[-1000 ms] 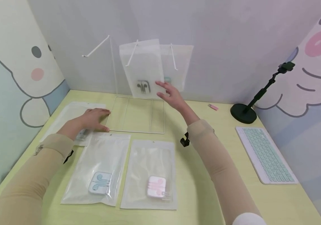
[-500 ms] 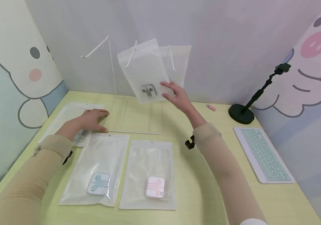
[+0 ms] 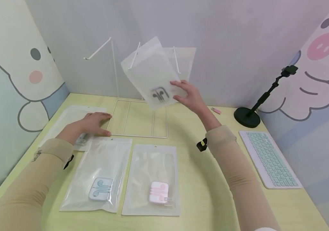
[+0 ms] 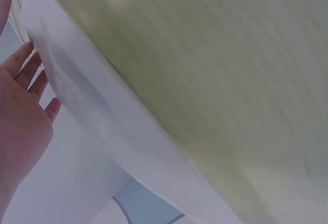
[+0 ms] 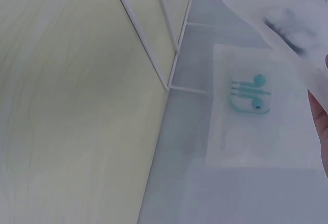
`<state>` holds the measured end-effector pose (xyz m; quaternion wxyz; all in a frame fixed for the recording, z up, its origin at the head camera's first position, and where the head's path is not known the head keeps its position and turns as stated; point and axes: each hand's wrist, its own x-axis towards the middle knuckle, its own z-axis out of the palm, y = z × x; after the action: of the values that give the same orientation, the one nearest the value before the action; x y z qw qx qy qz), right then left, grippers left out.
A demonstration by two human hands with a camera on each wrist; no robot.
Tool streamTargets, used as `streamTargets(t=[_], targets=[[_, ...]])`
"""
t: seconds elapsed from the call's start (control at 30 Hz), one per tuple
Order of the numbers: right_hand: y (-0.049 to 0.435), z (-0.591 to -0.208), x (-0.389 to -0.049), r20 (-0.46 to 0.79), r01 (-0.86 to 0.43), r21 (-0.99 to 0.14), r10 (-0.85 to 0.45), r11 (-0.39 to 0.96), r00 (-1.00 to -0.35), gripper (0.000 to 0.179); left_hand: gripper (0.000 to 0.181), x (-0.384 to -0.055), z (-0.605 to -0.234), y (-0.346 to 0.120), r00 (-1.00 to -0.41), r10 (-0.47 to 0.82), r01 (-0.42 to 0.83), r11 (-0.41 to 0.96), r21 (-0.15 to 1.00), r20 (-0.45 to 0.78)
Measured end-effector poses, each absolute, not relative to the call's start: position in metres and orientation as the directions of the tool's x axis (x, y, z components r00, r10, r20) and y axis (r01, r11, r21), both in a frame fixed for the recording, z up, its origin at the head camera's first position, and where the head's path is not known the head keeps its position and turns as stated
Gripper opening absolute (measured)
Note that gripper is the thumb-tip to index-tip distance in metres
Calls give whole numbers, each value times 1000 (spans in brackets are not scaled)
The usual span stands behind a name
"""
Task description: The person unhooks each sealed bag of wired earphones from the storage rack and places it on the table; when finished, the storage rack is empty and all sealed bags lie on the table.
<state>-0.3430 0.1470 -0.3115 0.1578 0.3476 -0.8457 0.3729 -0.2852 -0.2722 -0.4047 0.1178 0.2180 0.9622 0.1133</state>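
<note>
Currently, a table (image 3: 199, 205) carries a wire rack (image 3: 127, 117), with a tilted bag (image 3: 147, 72) at its middle hook and the right hand (image 3: 189, 96) pinching that bag's right edge.
Another bag (image 5: 236, 137) hangs at the rack's right hook, a third bag (image 3: 72, 119) lies left of its base, and two more, a blue-earphone bag (image 3: 106, 160) and a pink-earphone bag (image 3: 154, 160), lie in front; at the base's left edge rests the left hand (image 3: 93, 123), fingers loosely extended; black earphones (image 3: 160, 94) show inside the tilted bag, above the base.

1 frosted white pouch (image 3: 150, 70), black earphones (image 3: 160, 94) inside, tilted on middle hook (image 3: 134, 60).
</note>
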Motion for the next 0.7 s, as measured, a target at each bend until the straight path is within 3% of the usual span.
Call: streamTargets(t=[0.2,0.7], targets=[[153,-302,-336,534,-723,-499,-488,477,-691,58,93,-284,-401,-270,-879,441,391,885,254,-181],[164,-285,-327,673,-863,-292,-552,412,-492,52,100,-287,-410,-275,-877,449,394,876,278,-170]])
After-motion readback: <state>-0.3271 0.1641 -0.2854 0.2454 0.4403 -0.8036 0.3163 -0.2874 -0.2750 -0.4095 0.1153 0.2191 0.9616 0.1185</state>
